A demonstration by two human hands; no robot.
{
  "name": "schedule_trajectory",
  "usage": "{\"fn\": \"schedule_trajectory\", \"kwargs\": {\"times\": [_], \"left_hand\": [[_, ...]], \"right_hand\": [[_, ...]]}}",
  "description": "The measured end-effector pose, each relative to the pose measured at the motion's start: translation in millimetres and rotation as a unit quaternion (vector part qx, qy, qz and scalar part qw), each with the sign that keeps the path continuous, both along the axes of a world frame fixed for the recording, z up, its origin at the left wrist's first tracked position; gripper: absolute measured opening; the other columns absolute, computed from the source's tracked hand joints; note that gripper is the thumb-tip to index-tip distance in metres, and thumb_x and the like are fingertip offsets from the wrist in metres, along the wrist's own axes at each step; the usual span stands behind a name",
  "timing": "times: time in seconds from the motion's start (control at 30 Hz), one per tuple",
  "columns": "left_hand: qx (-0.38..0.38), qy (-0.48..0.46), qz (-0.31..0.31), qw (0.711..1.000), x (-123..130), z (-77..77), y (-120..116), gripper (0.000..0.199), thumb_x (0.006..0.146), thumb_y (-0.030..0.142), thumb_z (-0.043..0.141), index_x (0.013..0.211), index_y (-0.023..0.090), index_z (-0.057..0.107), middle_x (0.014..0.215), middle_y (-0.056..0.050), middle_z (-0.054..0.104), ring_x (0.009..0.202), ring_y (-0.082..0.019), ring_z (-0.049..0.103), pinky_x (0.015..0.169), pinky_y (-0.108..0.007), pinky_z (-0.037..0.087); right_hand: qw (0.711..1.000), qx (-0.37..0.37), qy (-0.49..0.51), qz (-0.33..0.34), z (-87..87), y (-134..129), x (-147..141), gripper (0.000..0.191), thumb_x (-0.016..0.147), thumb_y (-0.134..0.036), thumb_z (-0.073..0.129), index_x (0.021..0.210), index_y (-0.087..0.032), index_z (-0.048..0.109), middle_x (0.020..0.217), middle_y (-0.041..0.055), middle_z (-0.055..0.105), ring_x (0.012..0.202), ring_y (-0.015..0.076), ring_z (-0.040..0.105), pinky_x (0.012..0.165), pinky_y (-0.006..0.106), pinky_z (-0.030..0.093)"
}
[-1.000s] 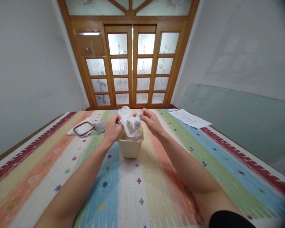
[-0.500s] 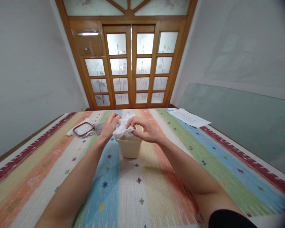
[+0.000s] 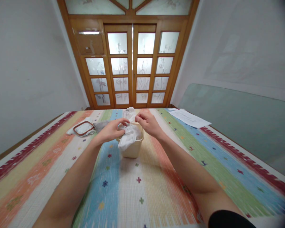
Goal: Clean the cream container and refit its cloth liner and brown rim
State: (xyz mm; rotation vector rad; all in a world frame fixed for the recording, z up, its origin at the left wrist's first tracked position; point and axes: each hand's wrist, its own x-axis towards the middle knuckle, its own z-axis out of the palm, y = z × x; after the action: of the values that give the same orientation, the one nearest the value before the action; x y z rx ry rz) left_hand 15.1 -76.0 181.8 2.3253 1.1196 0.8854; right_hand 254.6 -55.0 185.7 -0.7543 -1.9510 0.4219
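A small cream plastic bin stands upright on the striped tablecloth in front of me. A thin white plastic bag lies bunched in its mouth, and part of it drapes over the front left of the rim. More of the bag rises in a crumpled tuft at the back. My left hand is at the left rim, its thumb and fingers closed on the bag. Above the back right rim, my right hand pinches the bag's edge; its fingertips are partly hidden.
To the left lie a brown rounded frame on white crumpled material and a grey cloth-like piece. Printed paper sheets rest at the table's far right. Beyond the table is a wooden glass-paned door.
The bag's front part has come down over the bin's front left rim. My left hand has moved lower and inward, while my right hand has shifted to the back right rim.
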Motion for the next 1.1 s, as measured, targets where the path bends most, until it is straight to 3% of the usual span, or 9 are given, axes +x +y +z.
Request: {"fn": "schedule_trajectory", "kwargs": {"times": [0.17,0.37,0.57,0.83,1.0,1.1], "left_hand": [[0.065,0.000,0.045,0.997,4,-5.2,5,0.029,0.088,0.021,0.063,0.116,0.026,0.070,0.103,-0.003,0.073,0.097,-0.023,0.068,0.091,-0.038,0.052],[0.138,-0.074,0.046,0.987,12,-4.1,3,0.018,0.092,0.024,0.064,0.109,0.022,0.068,0.097,-0.004,0.070,0.094,-0.021,0.065,0.090,-0.037,0.050],[0.161,-0.096,0.037,0.981,20,-4.5,-3,0.012,0.091,0.022,0.065,0.103,0.022,0.068,0.097,-0.003,0.070,0.094,-0.021,0.065,0.089,-0.036,0.050],[0.154,-0.087,0.012,0.984,15,-2.9,-1,0.011,0.092,0.021,0.064,0.102,0.022,0.069,0.098,-0.003,0.071,0.094,-0.020,0.064,0.089,-0.036,0.050],[0.151,-0.066,-0.021,0.986,4,7.0,-2,0.011,0.094,0.018,0.061,0.096,0.022,0.070,0.097,-0.003,0.072,0.097,-0.021,0.063,0.091,-0.037,0.047],[0.140,-0.047,-0.006,0.989,1,9.6,-3,0.013,0.093,0.017,0.060,0.099,0.022,0.071,0.096,-0.003,0.071,0.094,-0.020,0.063,0.087,-0.035,0.048]], "right_hand": [[0.996,-0.014,-0.081,0.039,-10.7,6,-5,0.011,0.095,-0.024,0.061,0.098,-0.021,0.071,0.099,0.0047,0.073,0.094,0.0194,0.065,0.086,0.033,0.048],[0.995,-0.043,-0.091,0.027,-18.1,7,-11,0.028,0.094,-0.024,0.066,0.122,-0.022,0.069,0.094,0.0027,0.072,0.084,0.0172,0.065,0.082,0.032,0.047],[0.992,-0.045,-0.115,0.001,-17.8,5,-13,0.003,0.092,-0.020,0.064,0.094,-0.019,0.067,0.081,0.0006,0.066,0.075,0.0156,0.058,0.069,0.027,0.039],[0.989,-0.001,-0.131,-0.064,-16.9,12,-5,0.010,0.088,-0.017,0.058,0.079,-0.020,0.057,0.076,0.0003,0.063,0.072,0.0160,0.054,0.067,0.028,0.034],[0.990,-0.044,-0.076,-0.113,-25.4,31,5,0.010,0.087,-0.020,0.055,0.077,-0.021,0.054,0.073,-0.0007,0.060,0.071,0.0163,0.055,0.066,0.028,0.035],[0.989,-0.068,-0.059,-0.120,-27.0,36,5,0.011,0.086,-0.021,0.056,0.075,-0.021,0.054,0.072,-0.0010,0.060,0.071,0.0162,0.054,0.066,0.028,0.036]]}}
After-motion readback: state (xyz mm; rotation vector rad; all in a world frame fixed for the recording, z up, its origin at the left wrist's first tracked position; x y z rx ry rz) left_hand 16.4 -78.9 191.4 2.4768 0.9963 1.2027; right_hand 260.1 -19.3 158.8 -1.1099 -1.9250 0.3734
